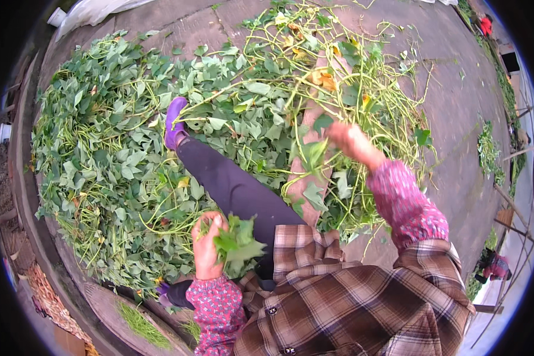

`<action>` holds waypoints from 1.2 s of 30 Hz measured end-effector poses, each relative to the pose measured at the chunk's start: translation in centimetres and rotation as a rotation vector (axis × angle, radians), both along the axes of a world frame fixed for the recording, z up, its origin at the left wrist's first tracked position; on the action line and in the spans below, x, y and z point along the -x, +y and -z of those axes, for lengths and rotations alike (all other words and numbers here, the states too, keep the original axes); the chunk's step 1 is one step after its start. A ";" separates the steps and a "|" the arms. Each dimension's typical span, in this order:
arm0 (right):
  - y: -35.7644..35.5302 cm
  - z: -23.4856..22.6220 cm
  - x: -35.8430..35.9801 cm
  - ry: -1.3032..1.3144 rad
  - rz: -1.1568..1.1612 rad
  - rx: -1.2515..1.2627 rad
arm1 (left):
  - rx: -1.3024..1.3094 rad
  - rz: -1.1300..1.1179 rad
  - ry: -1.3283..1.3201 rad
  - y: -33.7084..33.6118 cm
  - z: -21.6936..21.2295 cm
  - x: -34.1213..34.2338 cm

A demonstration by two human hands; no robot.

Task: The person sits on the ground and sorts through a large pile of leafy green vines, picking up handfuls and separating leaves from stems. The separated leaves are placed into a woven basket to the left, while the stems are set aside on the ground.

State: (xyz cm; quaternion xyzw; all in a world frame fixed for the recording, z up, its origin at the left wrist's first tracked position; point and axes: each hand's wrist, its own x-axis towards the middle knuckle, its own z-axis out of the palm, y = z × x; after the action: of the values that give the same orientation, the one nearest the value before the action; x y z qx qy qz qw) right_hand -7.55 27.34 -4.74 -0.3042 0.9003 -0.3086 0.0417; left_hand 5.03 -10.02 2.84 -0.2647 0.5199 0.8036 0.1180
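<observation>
Your left hand [206,246] was closed around a bunch of leaves [237,242]; grip tight, fingers wrapped on the stems, leaf blades fanning out to the right of the fist, just above your dark trouser leg [231,187]. That bunch sat low in the view, close to your plaid shirt [350,302].

Your right hand [353,142] was up and farther out, pinched shut on a vine [314,151]. The held leaves hung just left of the fingers; the stem ran on into the tangle of stripped yellow-green vines [362,77] above and around the hand. Motion blur there, so I couldn't tell exact finger placement.

The two hands were well apart, the leg between them.

The big leaf pile [112,136] lay on the concrete ground [457,89] to your left, spreading under and past the leg up to your purple shoe [175,121]. The vine tangle lay to the right of the pile, touching it.
</observation>
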 end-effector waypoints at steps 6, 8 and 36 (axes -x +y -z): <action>-4.6 -5.5 -8.5 -0.052 -0.112 0.080 | 0.472 0.548 0.323 6.4 -2.8 4.9; -5.0 -5.3 -8.5 -0.058 -0.107 0.077 | 0.574 0.788 0.375 8.7 -2.0 5.3; -3.5 -8.1 -10.4 -0.172 -0.132 0.030 | -0.350 -0.192 0.033 1.7 3.2 2.4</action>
State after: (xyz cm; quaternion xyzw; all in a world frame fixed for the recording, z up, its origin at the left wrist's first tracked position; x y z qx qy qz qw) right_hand 2.89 23.88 3.34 -0.3357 0.8666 -0.3438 0.1344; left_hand 2.64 -8.32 -0.32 -0.2754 0.3465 0.8934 0.0764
